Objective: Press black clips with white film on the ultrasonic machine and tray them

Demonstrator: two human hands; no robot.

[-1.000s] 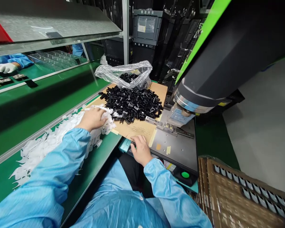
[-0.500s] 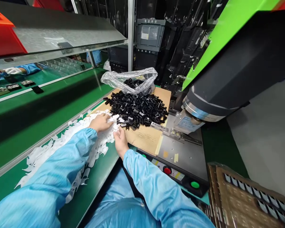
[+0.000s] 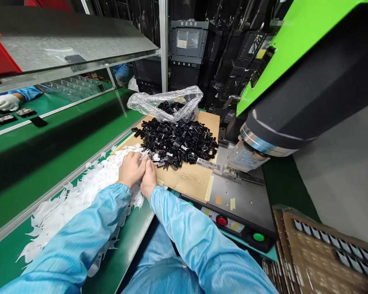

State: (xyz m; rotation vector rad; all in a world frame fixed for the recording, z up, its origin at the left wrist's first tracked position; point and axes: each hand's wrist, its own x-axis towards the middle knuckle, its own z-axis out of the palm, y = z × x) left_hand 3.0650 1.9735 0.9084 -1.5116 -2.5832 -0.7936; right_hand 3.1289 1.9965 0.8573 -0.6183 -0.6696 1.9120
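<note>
Little here can be read. The dark crate [image 3: 188, 41] behind the upright post, past the far edge of the bench, has pale Chinese characters along its top rim and another short row, ending in a bracketed character, on the crate below [image 3: 184, 65]. The white label on its front and the sticker on the press head [image 3: 244, 160] are too blurred to read.

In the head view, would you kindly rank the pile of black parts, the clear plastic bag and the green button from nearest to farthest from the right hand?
From the right hand:
1. Pile of black parts, just ahead on the cardboard.
2. Clear plastic bag, behind the pile.
3. Green button, far right on the machine's front edge.
</note>
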